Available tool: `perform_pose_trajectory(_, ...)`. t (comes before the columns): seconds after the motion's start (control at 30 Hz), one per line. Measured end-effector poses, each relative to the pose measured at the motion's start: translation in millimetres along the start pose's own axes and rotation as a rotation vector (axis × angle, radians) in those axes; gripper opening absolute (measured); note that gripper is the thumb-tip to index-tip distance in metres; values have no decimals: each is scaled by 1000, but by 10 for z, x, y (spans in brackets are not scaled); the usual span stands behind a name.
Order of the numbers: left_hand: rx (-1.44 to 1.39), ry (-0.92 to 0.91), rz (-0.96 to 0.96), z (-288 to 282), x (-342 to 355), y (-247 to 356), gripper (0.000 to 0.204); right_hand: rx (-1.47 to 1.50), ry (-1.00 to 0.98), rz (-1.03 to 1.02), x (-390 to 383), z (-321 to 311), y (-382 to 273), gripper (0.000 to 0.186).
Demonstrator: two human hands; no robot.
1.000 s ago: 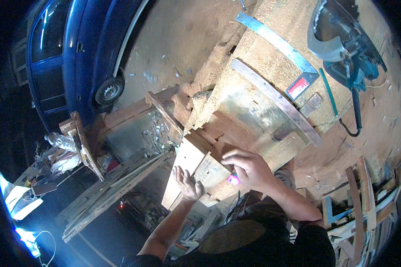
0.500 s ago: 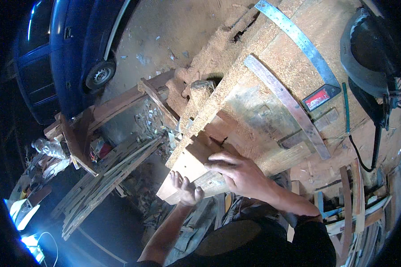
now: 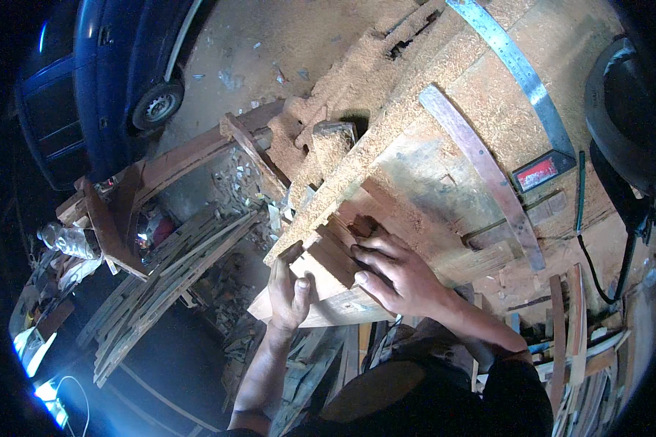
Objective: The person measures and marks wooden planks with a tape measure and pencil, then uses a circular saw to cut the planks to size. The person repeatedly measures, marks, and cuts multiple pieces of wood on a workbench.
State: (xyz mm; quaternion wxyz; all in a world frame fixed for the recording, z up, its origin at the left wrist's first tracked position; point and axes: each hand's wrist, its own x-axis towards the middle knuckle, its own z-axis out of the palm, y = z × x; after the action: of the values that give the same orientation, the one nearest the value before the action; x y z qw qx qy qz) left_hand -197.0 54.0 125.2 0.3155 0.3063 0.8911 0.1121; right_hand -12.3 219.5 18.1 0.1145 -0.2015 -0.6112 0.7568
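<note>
At the near end of the sawdust-strewn workbench [image 3: 488, 211] lies a pale wooden block [image 3: 329, 268] with stepped edges. My right hand [image 3: 404, 280] grips its right side, fingers curled over the top and thumb on the near face. My left hand [image 3: 289, 293] rests at the block's left end, fingers stretched out and thumb apart, touching the wood without closing round it. Part of the block is hidden under my right fingers.
A metal try square [image 3: 517, 76] and a flat wooden strip [image 3: 485, 171] lie on the bench. A dark power saw [image 3: 619, 109] with a cable is at the right. Stacked timber strips [image 3: 175, 277] lie at left, with a blue vehicle [image 3: 102, 80] beyond.
My left hand has moved up along the block's left end, its fingers straightening. My right hand has shifted slightly right and its fingers have curled onto the block. The view has shifted a little.
</note>
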Motion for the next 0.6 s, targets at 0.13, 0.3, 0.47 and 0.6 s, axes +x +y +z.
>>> perform_pose_trajectory(0.13,33,70,41,-7,-26,-73,77,-159,-37,-89,39,-28,-57,47)
perform_pose_trajectory(0.3,-47,-2,29,-108,-20,-121,76,-257,-176,-31,58,-4,-180,57)
perform_pose_trajectory(0.47,-55,7,48,-71,-40,-208,86,-96,-200,54,95,51,-111,58)
perform_pose_trajectory(0.6,-16,-127,-8,-187,106,-173,103,-31,-231,130,162,39,-54,54)
